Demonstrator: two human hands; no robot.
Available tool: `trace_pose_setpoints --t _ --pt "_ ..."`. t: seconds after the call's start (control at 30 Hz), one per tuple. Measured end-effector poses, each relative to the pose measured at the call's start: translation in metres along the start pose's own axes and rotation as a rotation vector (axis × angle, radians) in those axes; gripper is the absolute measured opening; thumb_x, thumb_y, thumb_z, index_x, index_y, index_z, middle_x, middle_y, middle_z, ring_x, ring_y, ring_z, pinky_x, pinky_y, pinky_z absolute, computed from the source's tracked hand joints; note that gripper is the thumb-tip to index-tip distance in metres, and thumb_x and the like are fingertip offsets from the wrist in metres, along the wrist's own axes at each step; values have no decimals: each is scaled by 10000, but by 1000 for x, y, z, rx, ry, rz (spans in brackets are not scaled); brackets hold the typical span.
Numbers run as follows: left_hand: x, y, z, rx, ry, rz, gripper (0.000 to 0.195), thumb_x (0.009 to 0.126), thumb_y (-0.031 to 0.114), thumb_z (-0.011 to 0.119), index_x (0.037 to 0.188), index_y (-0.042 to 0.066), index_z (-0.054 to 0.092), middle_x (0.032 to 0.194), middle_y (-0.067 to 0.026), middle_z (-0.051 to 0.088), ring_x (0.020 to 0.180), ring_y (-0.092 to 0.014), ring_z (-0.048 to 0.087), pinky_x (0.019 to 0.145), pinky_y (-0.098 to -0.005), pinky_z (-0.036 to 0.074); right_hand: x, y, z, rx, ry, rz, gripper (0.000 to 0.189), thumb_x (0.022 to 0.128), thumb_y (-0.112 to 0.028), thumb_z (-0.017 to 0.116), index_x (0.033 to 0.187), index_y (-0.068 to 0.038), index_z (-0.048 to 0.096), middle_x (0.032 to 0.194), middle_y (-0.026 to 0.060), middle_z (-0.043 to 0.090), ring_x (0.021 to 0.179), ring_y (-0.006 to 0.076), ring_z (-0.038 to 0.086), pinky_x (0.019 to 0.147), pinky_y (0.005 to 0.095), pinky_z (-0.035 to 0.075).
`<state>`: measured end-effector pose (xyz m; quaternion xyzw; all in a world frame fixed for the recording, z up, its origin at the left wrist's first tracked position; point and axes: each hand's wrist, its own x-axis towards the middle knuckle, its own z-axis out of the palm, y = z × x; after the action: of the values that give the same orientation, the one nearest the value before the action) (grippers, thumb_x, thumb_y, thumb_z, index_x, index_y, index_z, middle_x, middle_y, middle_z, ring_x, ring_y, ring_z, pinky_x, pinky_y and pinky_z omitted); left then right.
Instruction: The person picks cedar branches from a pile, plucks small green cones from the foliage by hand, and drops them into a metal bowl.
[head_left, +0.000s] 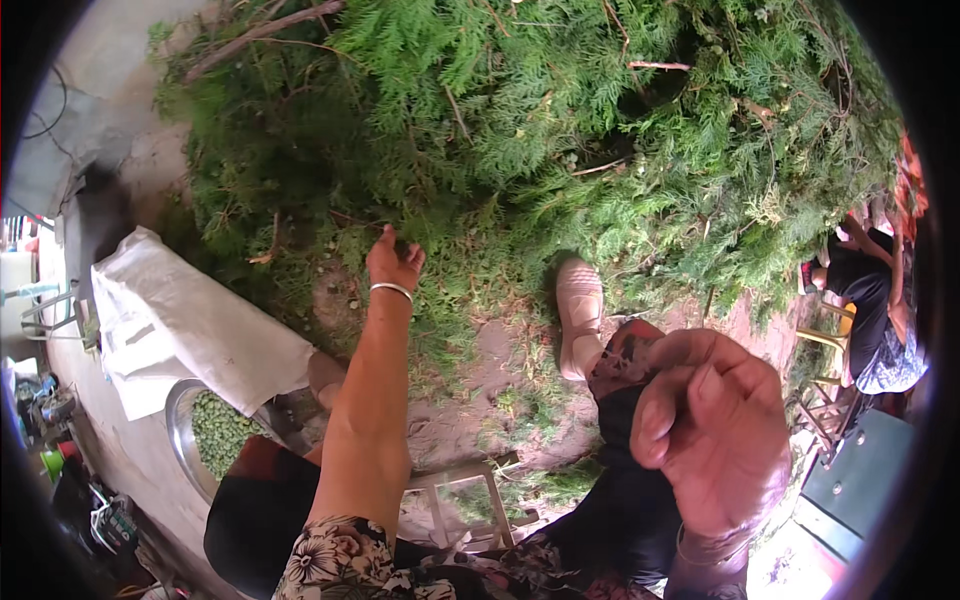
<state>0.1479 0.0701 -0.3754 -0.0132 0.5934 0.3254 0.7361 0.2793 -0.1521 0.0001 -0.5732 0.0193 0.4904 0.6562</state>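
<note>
A large heap of cut conifer branches with flat green sprays covers the ground before me. My left hand reaches to the heap's near edge, its fingers spread apart beside a thin twig; whether they touch it I cannot tell. Close to the camera, my right hand is raised over my right knee, palm turned up, with curled fingers and thumb near each other; no object shows between them. At the left, a metal basin holds small green cones or berries, partly under a white sheet.
At the right edge another person sits near a yellow-framed chair. A green box or table stands at the lower right. A wooden frame lies by my legs. Tools and cables are at the lower left.
</note>
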Motion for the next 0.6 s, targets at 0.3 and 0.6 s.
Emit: trace_pose_setpoints --t 0.3,0.6 --pt "-32 14 4 36 -92 40 304 806 244 702 1038 127 544 904 -50 497 651 -173 416 530 -328 392 -3 -5 2 -56 -74 23 288 867 -113 558 1015 129 507 737 181 609 585 195 566 532 273 452" --pt "-205 91 9 453 -351 569 159 843 203 652 831 68 569 720 -23 558 539 -140 530 456 -271 433 -4 8 12 -204 -163 -84 183 864 -96 557 938 68 586 758 106 640 636 129 576 577 242 457"
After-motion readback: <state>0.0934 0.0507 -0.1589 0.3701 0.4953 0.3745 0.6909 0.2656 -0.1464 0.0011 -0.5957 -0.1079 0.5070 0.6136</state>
